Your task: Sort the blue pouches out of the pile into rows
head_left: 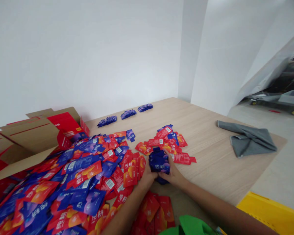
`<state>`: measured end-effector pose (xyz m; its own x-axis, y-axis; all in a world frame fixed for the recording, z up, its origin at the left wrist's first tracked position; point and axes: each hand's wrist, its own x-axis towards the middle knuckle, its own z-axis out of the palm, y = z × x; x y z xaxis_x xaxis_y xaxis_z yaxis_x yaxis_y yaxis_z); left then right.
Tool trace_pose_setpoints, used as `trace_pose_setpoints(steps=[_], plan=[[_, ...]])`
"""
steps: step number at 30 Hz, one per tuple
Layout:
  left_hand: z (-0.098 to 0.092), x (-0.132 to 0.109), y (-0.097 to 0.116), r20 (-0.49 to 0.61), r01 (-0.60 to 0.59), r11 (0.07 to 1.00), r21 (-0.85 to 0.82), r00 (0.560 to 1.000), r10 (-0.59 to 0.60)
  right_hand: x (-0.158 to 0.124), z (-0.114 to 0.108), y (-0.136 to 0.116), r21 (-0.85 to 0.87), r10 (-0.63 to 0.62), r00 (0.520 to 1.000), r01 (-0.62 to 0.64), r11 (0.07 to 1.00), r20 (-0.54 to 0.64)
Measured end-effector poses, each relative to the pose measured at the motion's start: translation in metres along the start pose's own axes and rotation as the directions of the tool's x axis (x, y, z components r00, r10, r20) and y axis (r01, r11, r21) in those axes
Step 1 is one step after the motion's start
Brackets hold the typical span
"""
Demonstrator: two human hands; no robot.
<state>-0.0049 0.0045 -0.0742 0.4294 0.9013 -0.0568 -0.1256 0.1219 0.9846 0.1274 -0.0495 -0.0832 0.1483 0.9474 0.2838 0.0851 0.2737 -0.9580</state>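
Observation:
A stack of dark blue spouted pouches (159,161) is held between my two hands, just above the table. My left hand (148,176) grips its left side, and my right hand (173,174) wraps round the right side with the thumb across the lower front. Directly beyond them lies a small loose group of red and blue pouches (170,140). Beside my left hand, a large heap of mixed red and blue pouches (85,176) spreads leftward. More red pouches (153,212) lie below my wrists, partly behind my left forearm.
Three neat blue pouch stacks (128,114) line the table's back edge by the wall. Open cardboard boxes (36,130) stand at the left. A grey cloth (252,140) lies on the wooden table (205,130) at right. Beside the near right edge is a yellow crate (269,209).

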Motion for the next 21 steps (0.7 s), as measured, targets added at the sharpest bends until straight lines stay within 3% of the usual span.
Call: trace_pose_setpoints(steps=[4,11,15,18,21], plan=[[-0.010,-0.002,0.007,0.150,0.023,0.999,-0.028,0.988,-0.019,-0.003,0.001,0.000,0.075,0.061,0.998,-0.061,0.995,0.005],[0.000,-0.009,0.015,0.240,0.082,0.995,-0.063,0.969,-0.065,-0.002,0.006,-0.007,0.195,0.097,0.995,-0.097,0.976,0.007],[0.006,-0.009,0.014,0.237,0.100,0.994,-0.047,0.968,-0.086,0.000,0.007,-0.005,0.047,0.088,0.993,-0.084,0.995,-0.083],[0.004,-0.007,0.016,0.150,0.079,0.996,-0.048,0.986,-0.071,-0.003,0.004,0.002,-0.105,0.051,0.994,-0.061,0.993,-0.096],[-0.001,-0.008,0.017,0.167,0.080,0.995,-0.056,0.984,-0.070,-0.005,0.001,0.007,-0.165,0.070,0.990,-0.090,0.982,-0.122]])
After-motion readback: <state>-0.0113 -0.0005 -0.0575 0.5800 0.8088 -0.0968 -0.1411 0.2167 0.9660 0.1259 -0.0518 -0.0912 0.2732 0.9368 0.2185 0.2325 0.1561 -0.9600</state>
